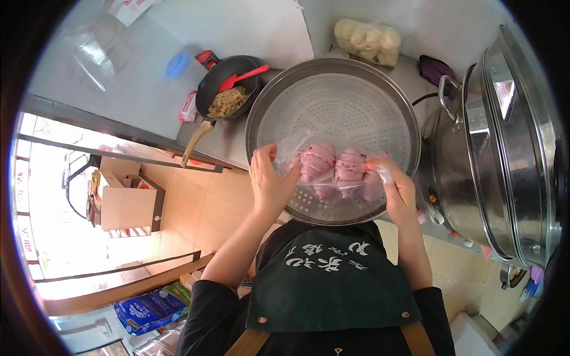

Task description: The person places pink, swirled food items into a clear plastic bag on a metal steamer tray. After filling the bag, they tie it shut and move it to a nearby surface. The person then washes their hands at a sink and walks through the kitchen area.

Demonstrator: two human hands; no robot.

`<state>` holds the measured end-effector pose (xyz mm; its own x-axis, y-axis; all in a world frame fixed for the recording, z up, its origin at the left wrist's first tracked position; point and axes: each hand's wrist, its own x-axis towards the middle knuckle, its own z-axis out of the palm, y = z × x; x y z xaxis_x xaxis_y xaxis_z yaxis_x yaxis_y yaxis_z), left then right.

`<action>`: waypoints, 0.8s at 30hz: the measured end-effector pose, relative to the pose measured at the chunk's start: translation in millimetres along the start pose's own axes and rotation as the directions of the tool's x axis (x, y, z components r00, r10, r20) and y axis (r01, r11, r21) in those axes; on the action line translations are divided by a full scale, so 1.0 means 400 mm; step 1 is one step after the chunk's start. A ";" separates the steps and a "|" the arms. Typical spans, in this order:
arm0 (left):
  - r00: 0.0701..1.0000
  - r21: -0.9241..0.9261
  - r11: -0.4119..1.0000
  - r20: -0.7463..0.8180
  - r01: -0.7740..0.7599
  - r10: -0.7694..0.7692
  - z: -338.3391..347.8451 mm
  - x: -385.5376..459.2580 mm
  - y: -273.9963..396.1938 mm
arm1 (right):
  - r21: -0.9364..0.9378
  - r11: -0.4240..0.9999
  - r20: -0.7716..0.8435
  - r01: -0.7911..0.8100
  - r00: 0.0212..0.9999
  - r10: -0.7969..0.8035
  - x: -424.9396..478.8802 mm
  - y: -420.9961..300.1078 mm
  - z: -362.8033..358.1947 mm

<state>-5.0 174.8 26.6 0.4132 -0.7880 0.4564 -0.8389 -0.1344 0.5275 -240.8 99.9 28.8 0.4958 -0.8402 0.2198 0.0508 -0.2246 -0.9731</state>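
Note:
Several pink rolled buns (pixel 318 161) with darker specks lie inside a clear plastic bag (pixel 289 143). My left hand (pixel 272 178) holds the bag's left end, its thumb against a bun. At the other end, my right hand (pixel 397 184) grips the bag, with some film bunched over its fingers. Below the bag is a round metal steamer tray (pixel 334 104) with a perforated bottom and a raised rim. The bag hides part of the tray's near side, and I cannot tell whether it rests on the holes.
A frying pan (pixel 229 66) with crumbly brown food (pixel 228 102) and a red spatula (pixel 242 78) stands left of the tray. Behind it sits a bag of pale buns (pixel 367 40). A large metal steamer pot (pixel 449 178) stands close on the right.

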 end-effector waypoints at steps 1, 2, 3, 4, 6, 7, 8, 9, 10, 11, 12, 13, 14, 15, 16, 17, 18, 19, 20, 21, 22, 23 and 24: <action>0.994 -0.025 0.996 0.073 0.086 -0.084 -0.001 0.001 -0.017 | -0.005 1.000 0.010 -0.003 1.000 0.003 0.004 -0.008 0.001; 0.966 -0.145 0.973 0.210 0.181 -0.149 -0.006 0.007 -0.034 | -0.011 1.000 0.020 -0.007 1.000 0.007 0.008 -0.015 0.002; 0.918 -0.252 0.925 0.350 0.285 -0.188 -0.018 0.030 -0.036 | -0.019 1.000 0.027 -0.010 1.000 0.010 0.013 -0.019 0.002; 0.851 -0.338 0.855 0.486 0.393 -0.200 -0.030 0.052 -0.032 | -0.049 0.999 0.030 0.017 0.999 -0.016 0.016 -0.015 0.000; 0.855 -0.642 0.603 0.499 0.474 -0.141 -0.065 0.100 0.002 | -0.107 0.992 0.034 0.069 0.997 -0.066 0.017 0.004 -0.005; 0.862 -0.756 0.435 0.494 0.489 -0.111 -0.081 0.117 0.016 | -0.079 0.995 0.024 0.053 0.998 -0.051 0.014 0.010 -0.001; 0.862 -0.773 0.387 0.483 0.504 -0.158 -0.079 0.124 0.031 | -0.051 0.998 0.014 0.036 0.999 -0.036 0.008 0.015 0.004; 0.846 -0.753 0.398 0.514 0.524 -0.141 -0.079 0.125 0.038 | -0.023 0.999 0.001 0.022 1.000 -0.022 0.005 0.016 0.006; 0.828 -0.732 0.410 0.546 0.544 -0.123 -0.080 0.124 0.043 | -0.029 0.999 0.012 0.040 0.999 -0.040 0.004 0.014 0.006; 0.809 -0.710 0.424 0.578 0.563 -0.106 -0.082 0.124 0.050 | -0.035 0.998 0.022 0.058 0.998 -0.057 0.005 0.011 0.005; 0.792 -0.681 0.453 0.602 0.575 -0.101 -0.083 0.121 0.057 | -0.042 0.997 0.027 0.070 0.997 -0.069 0.001 0.010 0.004; 0.777 -0.651 0.489 0.623 0.580 -0.092 -0.085 0.124 0.062 | -0.034 0.999 0.026 0.040 0.999 -0.039 0.000 0.010 0.002; 0.761 -0.620 0.524 0.644 0.583 -0.084 -0.087 0.127 0.066 | -0.026 1.000 0.024 0.009 1.000 -0.009 0.001 0.008 -0.001; 0.746 -0.591 0.559 0.662 0.582 -0.077 -0.088 0.130 0.068 | -0.018 1.000 0.024 -0.019 1.000 0.019 0.004 0.005 -0.002; 0.722 -0.579 0.581 0.692 0.572 -0.021 -0.079 0.127 0.071 | -0.013 1.000 0.016 -0.020 1.000 0.020 0.004 0.000 -0.001; 0.693 -0.568 0.604 0.720 0.559 0.035 -0.056 0.117 0.077 | -0.007 1.000 0.008 -0.021 1.000 0.021 0.005 -0.006 0.003; 0.661 -0.558 0.625 0.745 0.547 0.087 -0.026 0.104 0.081 | -0.002 1.000 0.002 -0.023 1.000 0.023 0.006 -0.010 0.006; 0.681 -0.560 0.703 0.718 0.439 0.147 0.014 0.083 0.075 | -0.028 1.000 0.020 -0.011 1.000 0.011 0.009 -0.017 0.009; 0.689 -0.555 0.767 0.693 0.322 0.212 0.059 0.062 0.068 | -0.055 0.998 0.035 0.001 0.999 0.001 0.012 -0.022 0.011; 0.710 -0.498 0.831 0.677 0.247 0.195 0.088 0.049 0.071 | -0.084 0.996 0.046 0.012 0.999 -0.008 0.014 -0.026 0.010; 0.730 -0.435 0.885 0.658 0.168 0.184 0.113 0.038 0.076 | -0.075 0.997 0.043 0.019 0.999 -0.016 0.013 -0.023 0.010; 0.751 -0.364 0.927 0.636 0.089 0.178 0.132 0.030 0.075 | -0.067 0.997 0.040 0.026 0.999 -0.024 0.011 -0.015 0.010; 0.789 -0.354 0.930 0.597 0.098 0.145 0.146 0.022 0.068 | -0.055 0.998 0.035 0.033 0.999 -0.031 0.008 -0.012 0.010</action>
<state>-44.8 129.2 3.2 -0.0068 -0.9999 0.0086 -0.6143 0.0110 0.7890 -236.2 100.3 33.7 0.5243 -0.8149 0.2470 0.0189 -0.2789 -0.9601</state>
